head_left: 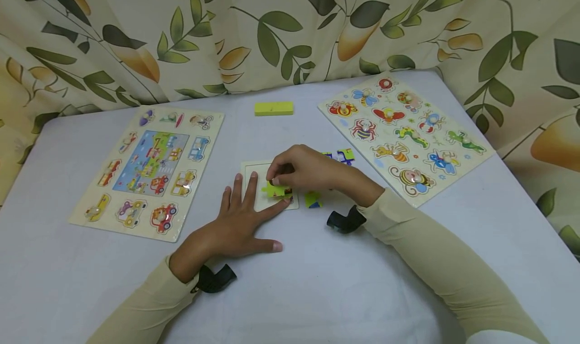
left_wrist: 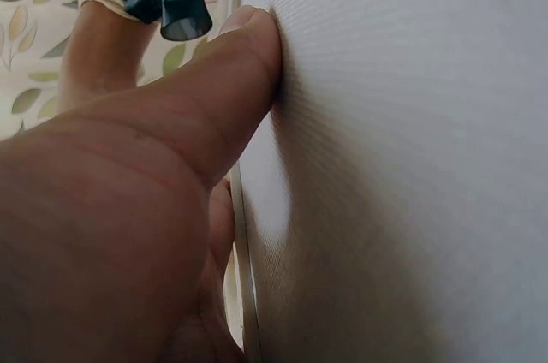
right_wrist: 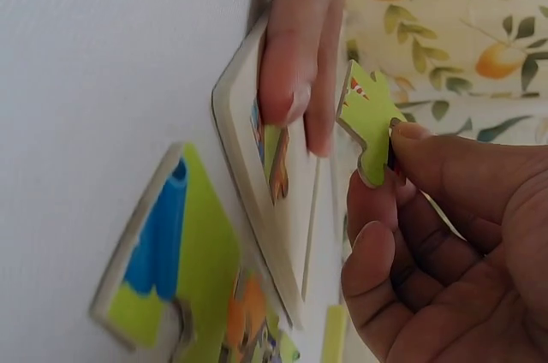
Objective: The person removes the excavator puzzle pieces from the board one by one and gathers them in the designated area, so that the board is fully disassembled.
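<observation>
My right hand (head_left: 312, 170) pinches a green jigsaw piece (right_wrist: 368, 119) between thumb and fingers, tilted above a small cream puzzle tray (head_left: 246, 168). With fingers spread, my left hand (head_left: 240, 223) rests flat over the tray's left and lower side. In the right wrist view a left fingertip (right_wrist: 287, 93) lies on a picture piece (right_wrist: 278, 162) set in the tray. Beside the tray is a loose green piece with a blue patch (head_left: 313, 199). Farther right, partly hidden behind the right hand, lie more loose pieces (head_left: 346, 156).
A peg board with vehicle pictures (head_left: 97, 193) lies on the left of the white-covered table (head_left: 290, 303). On the right is an insect peg board (head_left: 362, 112). A yellow-green block (head_left: 274, 109) sits at the back, before a leaf-patterned curtain (head_left: 272, 37).
</observation>
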Demonstrator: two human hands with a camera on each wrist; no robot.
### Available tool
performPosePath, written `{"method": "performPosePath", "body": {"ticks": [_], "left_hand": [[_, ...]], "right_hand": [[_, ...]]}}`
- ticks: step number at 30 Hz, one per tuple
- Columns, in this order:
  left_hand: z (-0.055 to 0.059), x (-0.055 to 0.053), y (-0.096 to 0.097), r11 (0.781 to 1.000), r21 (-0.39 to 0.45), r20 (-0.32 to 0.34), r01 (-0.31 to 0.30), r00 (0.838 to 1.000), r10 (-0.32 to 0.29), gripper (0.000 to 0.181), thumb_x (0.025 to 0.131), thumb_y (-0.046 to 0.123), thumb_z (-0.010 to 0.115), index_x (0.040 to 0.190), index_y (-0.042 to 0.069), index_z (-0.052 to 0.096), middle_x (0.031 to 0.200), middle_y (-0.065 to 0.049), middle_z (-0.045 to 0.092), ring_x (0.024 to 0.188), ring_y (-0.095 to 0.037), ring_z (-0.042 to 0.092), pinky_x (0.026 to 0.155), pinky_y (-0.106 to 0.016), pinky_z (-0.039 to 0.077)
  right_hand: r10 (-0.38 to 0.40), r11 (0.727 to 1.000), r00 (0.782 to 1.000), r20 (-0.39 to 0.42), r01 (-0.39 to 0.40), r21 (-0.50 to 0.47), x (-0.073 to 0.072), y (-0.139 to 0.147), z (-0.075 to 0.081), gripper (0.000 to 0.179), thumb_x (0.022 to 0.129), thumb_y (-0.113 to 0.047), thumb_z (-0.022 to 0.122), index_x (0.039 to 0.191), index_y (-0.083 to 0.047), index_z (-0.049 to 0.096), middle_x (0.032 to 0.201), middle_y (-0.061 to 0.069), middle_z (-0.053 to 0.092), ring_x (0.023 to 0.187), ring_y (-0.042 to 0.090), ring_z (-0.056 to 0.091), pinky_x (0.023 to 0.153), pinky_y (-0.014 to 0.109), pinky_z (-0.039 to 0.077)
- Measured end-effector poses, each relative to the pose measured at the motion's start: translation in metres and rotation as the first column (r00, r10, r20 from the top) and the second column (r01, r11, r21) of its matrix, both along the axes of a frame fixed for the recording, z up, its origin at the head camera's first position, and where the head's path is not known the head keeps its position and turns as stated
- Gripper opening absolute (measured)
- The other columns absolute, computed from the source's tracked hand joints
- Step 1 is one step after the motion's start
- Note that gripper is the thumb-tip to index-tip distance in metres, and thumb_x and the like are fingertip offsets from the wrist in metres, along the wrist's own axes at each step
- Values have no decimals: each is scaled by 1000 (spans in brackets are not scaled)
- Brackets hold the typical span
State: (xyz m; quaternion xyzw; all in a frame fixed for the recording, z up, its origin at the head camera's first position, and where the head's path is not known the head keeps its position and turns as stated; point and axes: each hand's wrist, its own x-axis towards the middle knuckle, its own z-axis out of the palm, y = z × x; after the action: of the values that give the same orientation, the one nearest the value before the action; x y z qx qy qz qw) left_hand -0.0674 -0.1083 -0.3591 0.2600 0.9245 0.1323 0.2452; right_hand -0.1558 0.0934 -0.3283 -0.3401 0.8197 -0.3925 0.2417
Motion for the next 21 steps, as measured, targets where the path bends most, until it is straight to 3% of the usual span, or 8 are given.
{"method": "performPosePath", "body": {"ticks": [21], "left_hand": [[-1,0,0,1000,1,-12,-8,1000,8,86,81,67,64,153,42,24,154,-22,-28,133,-45,-35,106,-65,-11]], "right_hand": [[-34,999,999,-8,35,29,-2,37,3,10,93,-4,65,97,-8,72,86,-1,68,75,18,59,71,31,49]]}}
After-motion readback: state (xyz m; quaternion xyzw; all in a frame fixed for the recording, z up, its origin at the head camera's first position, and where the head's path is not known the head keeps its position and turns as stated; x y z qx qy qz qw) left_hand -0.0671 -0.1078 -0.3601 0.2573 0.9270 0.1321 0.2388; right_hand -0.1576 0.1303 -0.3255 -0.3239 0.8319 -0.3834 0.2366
